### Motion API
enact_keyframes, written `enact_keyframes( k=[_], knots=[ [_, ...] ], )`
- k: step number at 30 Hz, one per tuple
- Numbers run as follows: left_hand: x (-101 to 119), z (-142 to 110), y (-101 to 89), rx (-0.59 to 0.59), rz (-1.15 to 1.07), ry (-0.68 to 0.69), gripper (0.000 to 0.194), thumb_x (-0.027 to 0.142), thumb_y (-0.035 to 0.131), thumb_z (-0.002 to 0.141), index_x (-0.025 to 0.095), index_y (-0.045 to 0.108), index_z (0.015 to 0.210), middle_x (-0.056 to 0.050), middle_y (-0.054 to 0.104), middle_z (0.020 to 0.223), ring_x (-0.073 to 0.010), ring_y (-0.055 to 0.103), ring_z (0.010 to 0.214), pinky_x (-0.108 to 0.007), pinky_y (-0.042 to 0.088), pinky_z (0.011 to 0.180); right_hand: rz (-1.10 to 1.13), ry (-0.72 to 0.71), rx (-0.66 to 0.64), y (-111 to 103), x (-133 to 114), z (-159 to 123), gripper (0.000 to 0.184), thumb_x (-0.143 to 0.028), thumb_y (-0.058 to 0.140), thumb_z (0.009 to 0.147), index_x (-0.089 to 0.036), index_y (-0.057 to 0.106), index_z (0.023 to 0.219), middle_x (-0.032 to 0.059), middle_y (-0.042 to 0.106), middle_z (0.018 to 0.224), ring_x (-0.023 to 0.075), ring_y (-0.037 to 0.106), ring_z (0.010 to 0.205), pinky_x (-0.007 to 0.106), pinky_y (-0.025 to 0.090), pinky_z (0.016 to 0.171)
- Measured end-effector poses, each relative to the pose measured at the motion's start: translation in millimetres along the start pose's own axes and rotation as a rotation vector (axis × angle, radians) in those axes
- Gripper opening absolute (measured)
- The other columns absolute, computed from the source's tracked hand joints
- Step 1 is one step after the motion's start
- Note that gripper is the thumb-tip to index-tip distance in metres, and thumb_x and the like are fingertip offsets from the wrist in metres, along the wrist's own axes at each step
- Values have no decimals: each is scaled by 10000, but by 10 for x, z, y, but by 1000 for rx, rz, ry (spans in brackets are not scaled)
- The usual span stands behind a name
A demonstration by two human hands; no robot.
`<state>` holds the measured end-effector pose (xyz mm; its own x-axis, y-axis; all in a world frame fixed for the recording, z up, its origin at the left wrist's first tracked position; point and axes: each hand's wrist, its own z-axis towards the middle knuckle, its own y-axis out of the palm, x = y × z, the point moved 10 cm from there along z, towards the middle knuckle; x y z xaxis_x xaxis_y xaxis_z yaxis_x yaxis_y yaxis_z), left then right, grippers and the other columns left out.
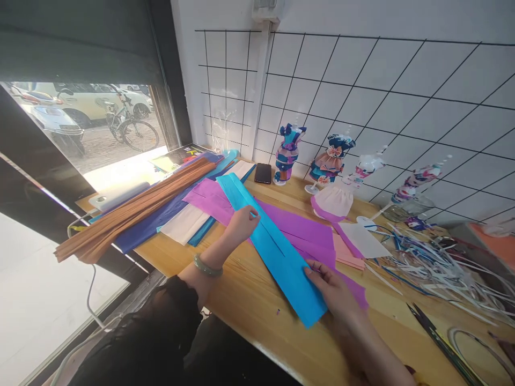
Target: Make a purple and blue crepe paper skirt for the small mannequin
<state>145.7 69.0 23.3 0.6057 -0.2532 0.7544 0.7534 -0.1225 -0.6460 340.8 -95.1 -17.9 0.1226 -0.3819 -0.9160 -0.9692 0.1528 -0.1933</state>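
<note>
Wooden table point(241, 284) lies beneath the blue strip point(281, 262). My right hand point(336, 287) pinches its near end; my left hand point(241, 224), fingertips together, is over its far half.

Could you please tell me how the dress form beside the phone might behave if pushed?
The dress form would probably tip readily, its dressed body standing above a small round base. Its thin-looking bows might crumple.

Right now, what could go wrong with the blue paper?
The blue paper might crease or rip if the right hand, gripping its edge, tugs hard. It lies over purple paper, which could slide too. The messy strips nearby might snag something.
</note>
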Motion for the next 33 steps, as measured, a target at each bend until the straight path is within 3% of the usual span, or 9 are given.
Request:
enact_keyframes(
  k=[3, 7, 11, 14, 21, 25, 30, 33],
  knots=[
    [-5, -31, 166, -91, -10, 4, 193, 296, 464, 853, 158, 551, 956, -1, 634, 670, -108, 568, 501, -212, 405, 457, -233, -155, 54, -45, -119, 12, 516, -515, 566, 750, -180, 550, 1143, 91, 698, 963, 264, 643, 887, 388, 519, 732],
    [118, -72, 231, -125, 42, 85, 205, 249, 500, 826, 173, 574, 1002, -15, 649, 745, -150, 613, 678, -246, 453, 582, -625, -404, 111, -88, -316, -85, 384, -454, 492, 828, -207, 588, 1105, 98, 670, 1060, 275, 621, 952, 424, 488, 803],
    [347, -134, 299, -161, 103, 239, 252, 221, 506, 817, 195, 594, 1052, -28, 651, 895, -180, 597, 903, -303, 450, 812, -860, -524, 134, -63, -416, -184, 308, -413, 481, 849, -207, 633, 1020, 98, 669, 1013, 265, 619, 924, 403, 482, 793],
    [488, -201, 376, -203, 126, 331, 260, 235, 498, 830, 202, 600, 1067, -31, 648, 937, -184, 576, 981, -304, 425, 874, -911, -535, 127, -15, -410, -219, 319, -413, 490, 845, -198, 643, 1023, 96, 678, 951, 262, 623, 877, 388, 489, 745],
    [572, -306, 430, -284, 105, 345, 347, 363, 420, 892, 181, 588, 1135, -46, 679, 875, -173, 618, 812, -257, 449, 694, -913, -475, 94, 6, -272, -247, 363, -386, 478, 849, -193, 631, 1116, 87, 704, 984, 266, 651, 869, 378, 510, 716],
    [560, -368, 503, -413, -9, 274, 430, 445, 378, 902, 179, 563, 1184, -12, 648, 667, -144, 613, 650, -232, 446, 631, -967, -575, 89, 108, -303, -346, 297, -315, 445, 882, -204, 665, 1047, 96, 691, 992, 259, 637, 892, 381, 503, 744],
    [453, -420, 629, -540, -127, 175, 502, 587, 349, 858, 161, 615, 862, -13, 626, 612, -108, 540, 457, -209, 419, 457, -1018, -700, -45, 342, -326, -560, 274, -287, 462, 898, -205, 695, 1018, 97, 659, 880, 230, 612, 818, 371, 493, 704],
    [293, -394, 687, -554, -135, 59, 454, 589, 419, 821, 166, 583, 827, -9, 639, 635, -81, 468, 343, -208, 378, 360, -946, -703, -74, 225, -328, -659, 281, -318, 458, 907, -211, 698, 1006, 88, 661, 889, 210, 614, 825, 344, 497, 705]
  ],
)
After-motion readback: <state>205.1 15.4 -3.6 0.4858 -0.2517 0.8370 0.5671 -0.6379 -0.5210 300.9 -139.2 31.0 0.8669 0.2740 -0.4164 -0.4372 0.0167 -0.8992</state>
